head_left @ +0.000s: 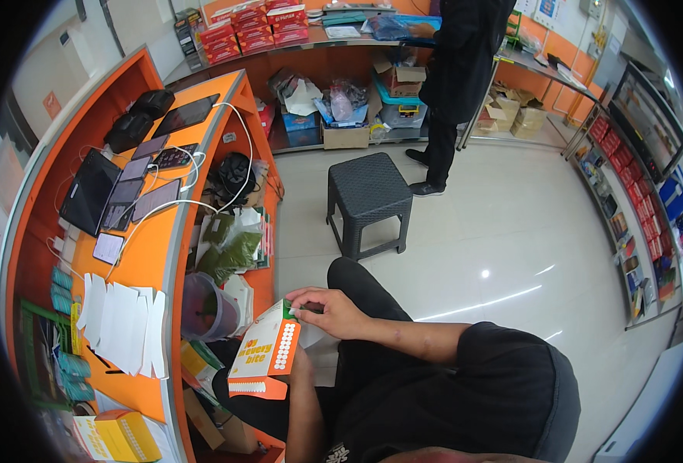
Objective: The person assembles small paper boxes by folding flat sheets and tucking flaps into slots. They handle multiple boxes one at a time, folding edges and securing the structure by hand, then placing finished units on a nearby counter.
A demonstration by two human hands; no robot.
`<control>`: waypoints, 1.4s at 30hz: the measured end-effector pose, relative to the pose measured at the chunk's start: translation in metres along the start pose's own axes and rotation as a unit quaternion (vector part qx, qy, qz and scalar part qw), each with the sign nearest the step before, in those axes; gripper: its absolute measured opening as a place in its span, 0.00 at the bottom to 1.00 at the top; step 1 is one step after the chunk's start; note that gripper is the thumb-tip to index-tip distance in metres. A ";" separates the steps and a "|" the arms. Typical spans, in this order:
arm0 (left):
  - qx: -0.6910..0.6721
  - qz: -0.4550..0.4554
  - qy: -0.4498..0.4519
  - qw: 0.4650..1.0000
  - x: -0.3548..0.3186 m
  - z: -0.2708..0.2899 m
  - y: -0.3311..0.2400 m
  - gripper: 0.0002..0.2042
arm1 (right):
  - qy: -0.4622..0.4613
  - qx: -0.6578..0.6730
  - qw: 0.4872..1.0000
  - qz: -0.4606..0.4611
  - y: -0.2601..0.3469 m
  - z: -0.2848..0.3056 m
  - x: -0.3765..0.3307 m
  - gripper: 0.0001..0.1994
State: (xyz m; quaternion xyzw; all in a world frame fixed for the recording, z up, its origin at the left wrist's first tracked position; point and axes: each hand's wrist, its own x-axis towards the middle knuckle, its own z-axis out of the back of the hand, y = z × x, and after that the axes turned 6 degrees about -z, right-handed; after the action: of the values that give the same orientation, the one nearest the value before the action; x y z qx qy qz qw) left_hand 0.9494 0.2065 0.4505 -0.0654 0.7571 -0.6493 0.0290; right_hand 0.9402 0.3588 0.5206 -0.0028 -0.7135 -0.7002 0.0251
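Over my lap is a paper food box [268, 339], white and yellow with orange sides, a green end and an orange flap sticking out at its lower end. My left hand [303, 361] holds it from behind and below; the box hides most of those fingers. At the green upper end, my right hand [330, 311] is closed, thumb and fingers pinching the edge of the box. Beside the box, to the left, stands a translucent plastic bucket [209, 307] on the counter's lower shelf.
On the left, the orange counter [191, 127] carries phones, cables, a tablet [185, 118] and white paper strips [121, 324]. A dark plastic stool [368, 185] stands ahead. Beyond it another person [465, 69] stands at the back bench. Shelves [627, 208] line the right.
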 end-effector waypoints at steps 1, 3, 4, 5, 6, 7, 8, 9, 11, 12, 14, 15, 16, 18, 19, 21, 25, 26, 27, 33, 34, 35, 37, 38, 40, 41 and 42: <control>-0.038 0.009 0.011 0.999 0.003 0.002 -0.001 0.22 | 0.000 0.000 1.000 -0.003 0.004 0.001 -0.001 0.07; -0.075 0.016 0.022 0.997 0.006 0.008 0.002 0.21 | 0.000 -0.020 1.000 -0.007 0.011 0.002 -0.001 0.07; -0.086 0.009 0.027 0.996 0.006 0.010 0.005 0.21 | 0.000 -0.039 0.999 -0.007 0.013 0.003 -0.001 0.07; -0.092 -0.002 0.029 0.995 0.006 0.012 0.009 0.21 | 0.000 -0.059 0.998 -0.007 0.015 0.004 -0.002 0.07; -0.099 -0.015 0.032 0.994 0.005 0.014 0.011 0.21 | -0.002 -0.060 0.998 -0.011 0.016 0.003 -0.002 0.07; -0.106 -0.026 0.037 0.993 0.005 0.016 0.014 0.21 | -0.004 -0.061 0.998 -0.015 0.017 0.002 -0.002 0.07; -0.112 -0.037 0.040 0.992 0.006 0.017 0.016 0.20 | -0.005 -0.063 0.998 -0.020 0.018 0.002 -0.002 0.07; -0.122 -0.049 0.045 0.990 0.006 0.018 0.018 0.20 | -0.001 -0.064 0.998 -0.015 0.016 0.003 -0.002 0.07; -0.149 -0.070 0.053 0.985 0.006 0.022 0.022 0.20 | 0.009 -0.066 0.998 -0.007 0.012 0.004 -0.002 0.07; -0.164 -0.078 0.055 0.982 0.006 0.023 0.024 0.20 | 0.006 -0.074 0.997 -0.001 0.012 0.003 -0.002 0.07; -0.180 -0.073 0.060 0.979 0.006 0.024 0.023 0.20 | -0.001 -0.088 0.996 0.011 0.012 0.002 -0.003 0.07; -0.156 -0.059 0.063 0.984 0.006 0.023 0.021 0.20 | -0.001 -0.099 0.995 0.027 0.011 0.002 -0.003 0.07; -0.132 -0.045 0.067 0.988 0.007 0.022 0.018 0.20 | -0.003 -0.109 0.993 0.043 0.009 0.002 -0.004 0.07; -0.082 -0.018 0.070 0.994 0.007 0.021 0.010 0.20 | 0.009 -0.134 0.989 0.069 0.009 0.002 -0.004 0.08; -0.057 -0.004 0.072 0.996 0.007 0.021 0.009 0.20 | 0.020 -0.149 0.986 0.078 0.011 0.002 -0.003 0.08; -0.021 0.012 0.034 0.999 0.009 0.024 0.014 0.20 | 0.040 -0.159 0.984 0.074 0.015 0.005 -0.002 0.09; -0.028 -0.003 0.047 0.998 0.009 0.028 0.011 0.21 | 0.082 -0.092 0.992 -0.010 0.021 0.008 0.002 0.09; -0.029 -0.006 0.052 0.998 0.008 0.029 0.011 0.21 | 0.090 -0.065 0.993 -0.039 0.022 0.008 0.001 0.10; -0.030 -0.009 0.055 0.998 0.008 0.029 0.011 0.21 | 0.086 -0.073 0.993 -0.026 0.021 0.008 0.001 0.09; 0.000 -0.024 0.070 0.997 0.007 0.031 0.008 0.21 | 0.097 -0.055 0.993 -0.023 0.006 -0.001 -0.001 0.11; 0.008 -0.029 0.072 0.997 0.009 0.031 0.007 0.21 | 0.108 -0.056 0.992 -0.014 0.004 0.001 0.000 0.13; 0.022 -0.038 0.073 0.996 0.009 0.032 0.006 0.21 | 0.118 -0.058 0.991 -0.005 0.004 0.001 0.000 0.14; -0.002 -0.013 0.067 0.998 0.011 0.030 0.004 0.21 | 0.095 -0.112 0.987 0.061 0.008 -0.005 -0.009 0.17; -0.031 0.021 0.053 0.998 0.012 0.030 0.000 0.22 | 0.087 -0.137 0.982 0.095 0.009 -0.011 -0.014 0.19; -0.054 0.009 0.064 0.996 0.014 0.023 -0.019 0.19 | 0.070 -0.195 0.969 0.133 0.007 -0.012 -0.020 0.22; -0.051 0.001 0.071 0.996 0.017 0.021 -0.024 0.18 | 0.063 -0.224 0.961 0.152 0.006 -0.011 -0.022 0.23; -0.039 -0.028 0.066 0.997 0.018 0.016 -0.030 0.15 | 0.076 -0.219 0.961 0.148 0.005 -0.010 -0.022 0.25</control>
State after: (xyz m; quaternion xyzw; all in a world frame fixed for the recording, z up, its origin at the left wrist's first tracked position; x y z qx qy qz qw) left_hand 0.9352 0.1839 0.4783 -0.0451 0.7800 -0.6227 -0.0421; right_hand 0.9631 0.3497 0.5249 -0.0607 -0.5302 -0.8260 0.1817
